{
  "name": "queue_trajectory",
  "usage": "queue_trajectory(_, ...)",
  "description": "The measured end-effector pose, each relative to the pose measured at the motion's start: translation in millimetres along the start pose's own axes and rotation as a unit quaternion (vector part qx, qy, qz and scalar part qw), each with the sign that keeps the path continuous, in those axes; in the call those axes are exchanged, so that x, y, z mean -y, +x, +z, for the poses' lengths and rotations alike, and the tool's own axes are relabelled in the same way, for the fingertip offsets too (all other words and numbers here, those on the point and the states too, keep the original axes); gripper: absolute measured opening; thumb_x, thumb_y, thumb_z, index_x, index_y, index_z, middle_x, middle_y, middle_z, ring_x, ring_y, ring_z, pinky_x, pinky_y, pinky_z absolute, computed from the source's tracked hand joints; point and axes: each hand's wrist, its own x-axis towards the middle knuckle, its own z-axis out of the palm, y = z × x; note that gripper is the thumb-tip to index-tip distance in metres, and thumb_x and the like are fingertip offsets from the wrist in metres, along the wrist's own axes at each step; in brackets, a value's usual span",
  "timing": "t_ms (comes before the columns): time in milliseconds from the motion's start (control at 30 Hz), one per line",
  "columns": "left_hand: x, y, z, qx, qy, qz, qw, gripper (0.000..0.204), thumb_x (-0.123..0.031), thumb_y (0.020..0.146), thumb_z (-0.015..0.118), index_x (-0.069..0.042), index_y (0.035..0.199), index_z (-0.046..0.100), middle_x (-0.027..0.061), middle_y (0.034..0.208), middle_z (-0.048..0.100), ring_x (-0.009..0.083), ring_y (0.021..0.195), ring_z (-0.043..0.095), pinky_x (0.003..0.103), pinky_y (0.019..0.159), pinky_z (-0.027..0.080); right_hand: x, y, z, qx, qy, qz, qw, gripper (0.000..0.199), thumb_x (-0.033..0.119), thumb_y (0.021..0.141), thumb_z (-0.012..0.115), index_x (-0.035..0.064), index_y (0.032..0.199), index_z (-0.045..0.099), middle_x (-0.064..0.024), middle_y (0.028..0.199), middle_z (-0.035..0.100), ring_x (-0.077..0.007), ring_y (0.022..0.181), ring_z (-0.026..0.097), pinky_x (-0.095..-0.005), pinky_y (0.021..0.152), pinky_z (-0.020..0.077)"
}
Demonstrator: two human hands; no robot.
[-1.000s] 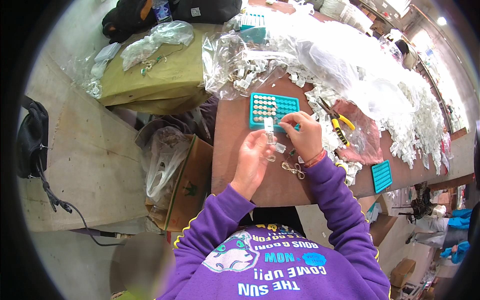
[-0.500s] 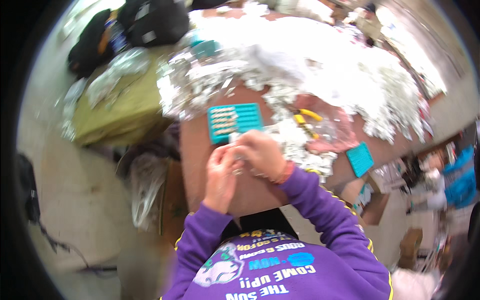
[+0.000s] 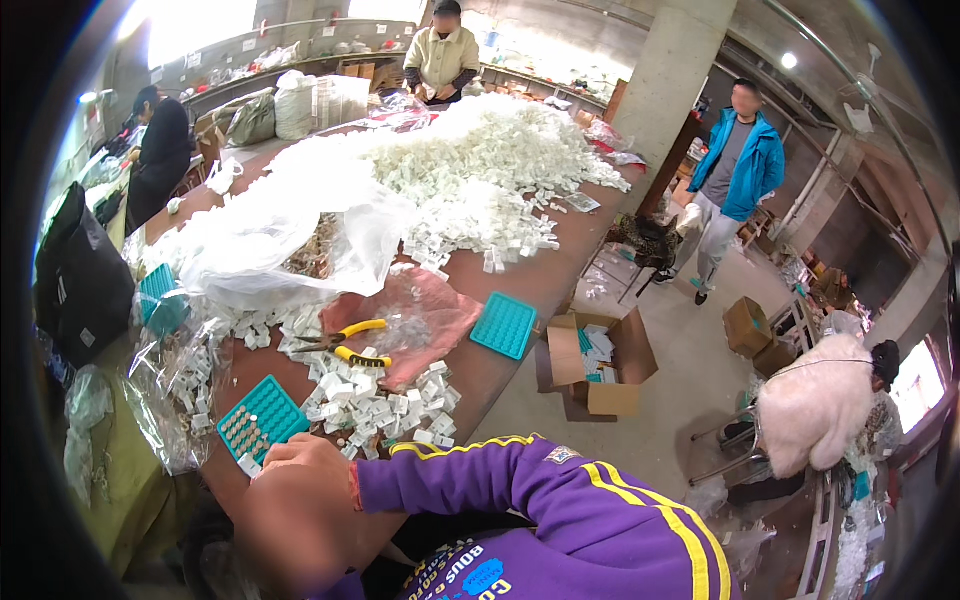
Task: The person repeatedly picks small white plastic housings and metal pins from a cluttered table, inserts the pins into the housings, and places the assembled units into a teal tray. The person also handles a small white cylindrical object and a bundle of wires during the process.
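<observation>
My right hand point(image 3: 308, 455) is at the near edge of the table, its fingers bent closed just below a teal tray point(image 3: 283, 412). What those fingers hold, if anything, is hidden. A small white plastic piece point(image 3: 248, 464) shows right beside the fingertips. Small round beige pieces point(image 3: 243, 432) stand in rows on the left part of the tray; its right part shows bare compartments. My left hand lies in the smeared patch below the right one, and its fingers cannot be made out. White plastic pieces point(image 3: 385, 400) lie loose to the right of the tray.
Yellow-handled pliers point(image 3: 352, 356) lie near a pink plastic bag point(image 3: 447, 318). A second teal tray point(image 3: 503, 325) sits at the table's right edge, above an open carton point(image 3: 603, 362). A large white heap point(image 3: 480, 170) covers the far table. Other people work or stand around it.
The view has swung up and to the right, bringing the room and other people in. My hands stay by the tray. The left hand, plain before, is now smeared over.
</observation>
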Motion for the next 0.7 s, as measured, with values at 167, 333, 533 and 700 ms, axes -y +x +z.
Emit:
queue_trajectory(167,-6.2,-0.4,-3.2,0.083,-0.030,-0.071,0.994,0.025,-0.020,0.101,0.050,-0.002,0.118,0.054,0.0029,0.099,0.062,0.0013,0.069,0.051,0.012,0.055,0.045,-11.7,17.5,-1.2,0.062,0.306,0.359,0.880,0.019,0.015,0.086,0.067,0.0031,0.100,0.067,-0.0067,0.068,0.062,-0.0154,0.062,0.062,-0.0293,0.056,0.0480)
queue_trajectory(333,-7.0,-3.6,3.0,0.131,-0.043,-0.111,0.984,0.025,-0.019,0.101,0.048,-0.003,0.120,0.054,0.0018,0.095,0.062,0.0017,0.071,0.054,0.014,0.055,0.044,-21.7,20.2,-1.4,0.071,0.198,0.249,0.945,0.013,0.014,0.083,0.067,0.0019,0.087,0.065,-0.0071,0.075,0.061,-0.0209,0.068,0.062,-0.0325,0.062,0.0494)
queue_trajectory(533,-14.4,-6.7,1.7,0.072,-0.044,-0.172,0.982,0.023,-0.020,0.100,0.049,-0.008,0.118,0.058,0.0000,0.096,0.066,0.0052,0.081,0.061,0.022,0.067,0.050,-20.2,2.0,0.1,0.083,0.021,-0.050,0.995,0.015,0.014,0.080,0.066,0.0084,0.094,0.064,-0.0064,0.093,0.063,-0.0254,0.083,0.063,-0.0355,0.071,0.0515)
queue_trajectory(700,-14.8,-11.6,-0.9,0.052,-0.060,-0.180,0.981,0.023,-0.024,0.098,0.053,-0.011,0.116,0.061,-0.0002,0.099,0.067,0.0102,0.089,0.064,0.027,0.077,0.052,-24.3,2.2,-2.4,0.119,0.031,-0.112,0.986,0.030,0.015,0.078,0.064,0.0078,0.108,0.065,-0.0076,0.103,0.062,-0.0249,0.092,0.064,-0.0364,0.077,0.0542)
